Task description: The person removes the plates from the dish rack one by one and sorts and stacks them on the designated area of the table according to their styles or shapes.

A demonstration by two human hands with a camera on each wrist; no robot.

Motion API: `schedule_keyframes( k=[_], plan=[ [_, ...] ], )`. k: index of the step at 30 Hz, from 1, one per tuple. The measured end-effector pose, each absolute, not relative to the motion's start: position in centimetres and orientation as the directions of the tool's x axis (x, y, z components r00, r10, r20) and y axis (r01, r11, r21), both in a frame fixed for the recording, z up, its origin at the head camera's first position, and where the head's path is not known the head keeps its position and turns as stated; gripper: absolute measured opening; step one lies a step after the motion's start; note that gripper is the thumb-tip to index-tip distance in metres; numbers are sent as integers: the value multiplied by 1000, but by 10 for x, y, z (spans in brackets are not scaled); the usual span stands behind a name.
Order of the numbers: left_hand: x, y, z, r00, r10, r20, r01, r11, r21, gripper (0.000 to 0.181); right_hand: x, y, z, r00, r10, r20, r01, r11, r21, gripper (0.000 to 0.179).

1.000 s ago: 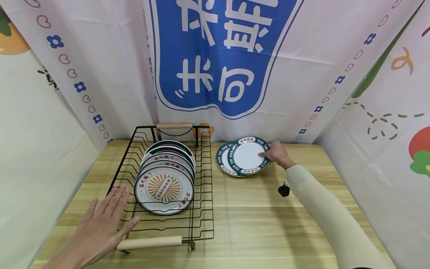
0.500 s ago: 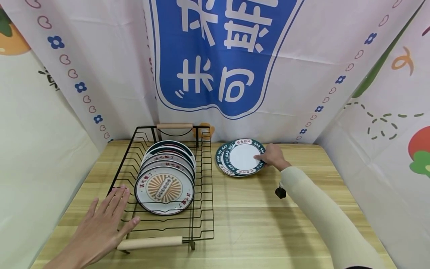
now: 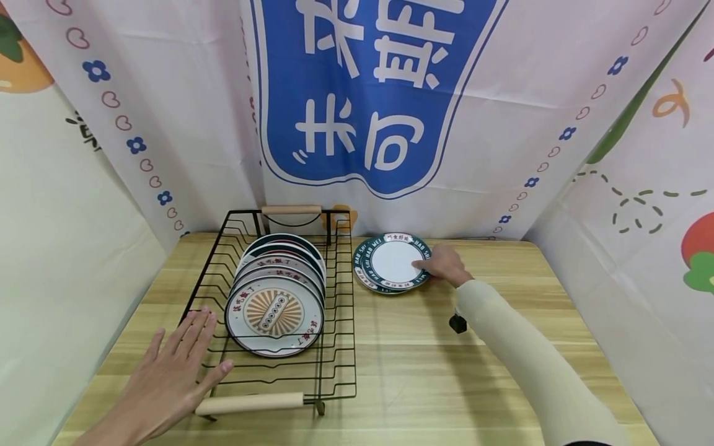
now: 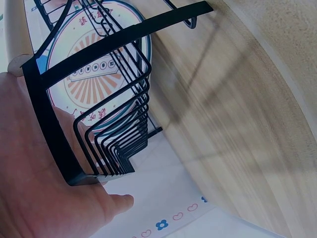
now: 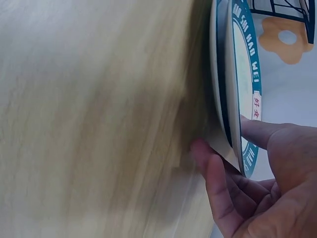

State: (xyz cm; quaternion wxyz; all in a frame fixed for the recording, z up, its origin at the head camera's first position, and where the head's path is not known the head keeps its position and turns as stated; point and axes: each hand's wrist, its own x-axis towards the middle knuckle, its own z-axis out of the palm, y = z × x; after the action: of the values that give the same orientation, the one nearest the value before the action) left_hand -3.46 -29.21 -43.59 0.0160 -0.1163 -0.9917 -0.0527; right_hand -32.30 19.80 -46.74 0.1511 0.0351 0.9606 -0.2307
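My right hand pinches the right rim of a white plate with a green lettered border. In the right wrist view its thumb lies on the plate's face and its fingers are under the rim. A second green-rimmed plate lies beneath, mostly covered and showing at the left. At the near left corner of a black wire dish rack, my left hand rests with straight, spread fingers. Several plates lean in the rack, the front one a white plate with an orange sunburst.
Wooden handles cross the rack's near end and far end. A pale wooden table lies under everything. Printed cloth hangs behind the table and along both sides.
My right hand has moved left and slightly down with the upper green-rimmed plate, which now covers more of the lower one. The left hand has stayed in place.
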Motion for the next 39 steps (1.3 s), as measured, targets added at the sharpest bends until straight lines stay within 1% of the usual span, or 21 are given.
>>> schedule_keyframes(
  k=[3, 7, 15, 19, 24, 26, 29, 34, 39],
  plan=[
    [-35, -292, -435, -973, 229, 38, 232, 967, 104, 90, -322, 193, -468, -945, 1, -326, 150, 890, -432, 46],
    [-35, -291, -435, -973, 229, 33, 231, 967, 107, 90, -322, 187, -468, -940, 14, -340, 158, 903, -399, 48],
    [-35, -290, -434, -973, 230, 38, 233, 966, 111, 90, -321, 175, -471, -947, 2, -321, 116, 935, -334, 51],
    [-36, -290, -433, -973, 229, 40, 232, 967, 110, 90, -320, 172, -471, -953, 3, -304, 88, 959, -268, 54],
    [-35, -290, -434, -973, 227, 40, 230, 967, 112, 89, -320, 172, -465, -972, -26, -234, 15, 985, -172, 59],
    [-35, -290, -433, -973, 226, 42, 229, 967, 113, 90, -319, 170, -460, -979, -40, -199, -9, 988, -157, 60],
    [-35, -290, -433, -974, 224, 42, 227, 967, 117, 89, -316, 166, -449, -985, -61, -161, -33, 985, -171, 59],
    [-34, -291, -433, -974, 221, 41, 224, 967, 122, 89, -306, 153, -428, -986, -143, -90, -123, 972, -201, 51],
    [-33, -292, -434, -974, 223, 48, 227, 967, 115, 88, -294, 137, -409, -970, -243, -6, -239, 954, -179, 52]
  ],
)
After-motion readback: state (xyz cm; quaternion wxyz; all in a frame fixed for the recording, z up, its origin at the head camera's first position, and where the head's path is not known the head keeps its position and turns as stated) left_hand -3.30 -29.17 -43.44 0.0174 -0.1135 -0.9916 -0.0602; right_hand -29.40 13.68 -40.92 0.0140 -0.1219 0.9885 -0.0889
